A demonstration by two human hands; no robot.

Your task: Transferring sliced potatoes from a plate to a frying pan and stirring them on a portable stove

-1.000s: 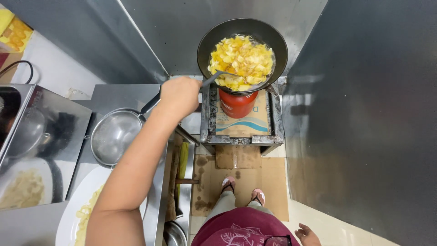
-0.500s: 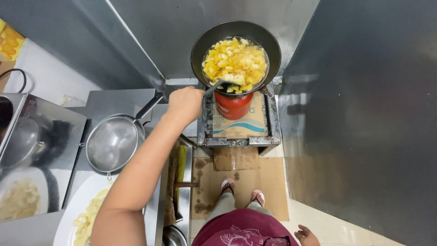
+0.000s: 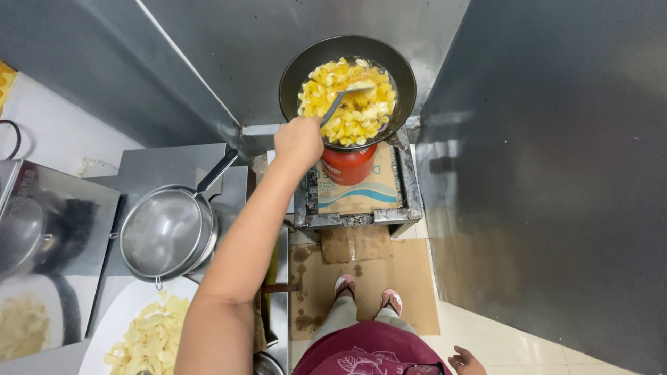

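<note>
A black wok (image 3: 299, 62) full of yellow frying pieces (image 3: 354, 111) sits on a metal stove frame (image 3: 410, 187). My left hand (image 3: 299, 142) reaches out over the stove and grips the handle of a metal ladle (image 3: 340, 101), whose head lies in the yellow pieces. My right hand (image 3: 465, 361) hangs by my side at the bottom edge, fingers loosely apart, holding nothing.
A red gas cylinder (image 3: 346, 165) stands under the wok. A metal strainer (image 3: 163, 232) rests on the steel counter to the left, above a white plate of pale slices (image 3: 149, 340). Steel walls close in at back and right. Cardboard (image 3: 410, 292) covers the floor by my feet.
My left hand has pushed forward toward the wok, and the ladle head now lies further into the yellow pieces. The view has shifted slightly.
</note>
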